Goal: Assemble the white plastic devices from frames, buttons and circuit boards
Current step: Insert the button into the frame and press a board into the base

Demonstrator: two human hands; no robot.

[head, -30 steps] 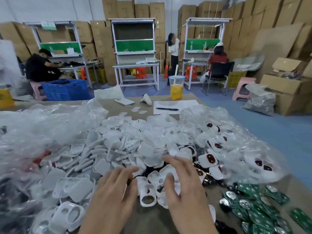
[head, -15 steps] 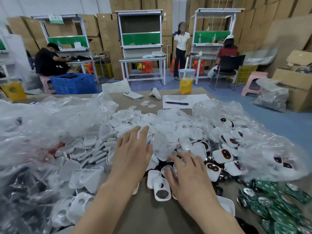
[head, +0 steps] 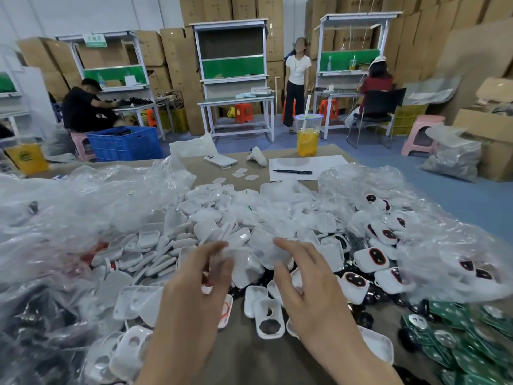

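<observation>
A heap of white plastic covers (head: 194, 218) fills the middle of the table. White frames with round holes (head: 268, 319) lie at its near edge between my hands. My left hand (head: 200, 282) is raised over the heap and pinches a blurred white plastic piece (head: 231, 255) in its fingertips. Beside it, my right hand (head: 308, 284) hovers with fingers spread above the frames, holding nothing. White parts with dark red buttons (head: 372, 258) lie to the right, partly inside a clear bag. Green circuit boards (head: 458, 343) are stacked at the near right.
Crumpled clear plastic bags (head: 69, 212) cover the left side. A drink cup (head: 307, 137), a phone (head: 220, 160) and a sheet of paper with a pen (head: 293, 171) sit at the far edge. Bare brown tabletop (head: 249, 357) shows near me. People work at benches behind.
My left hand drew back from deep in the heap and now pinches a white piece. My right hand lifted off the frames and spread its fingers. The camera tilted up slightly.
</observation>
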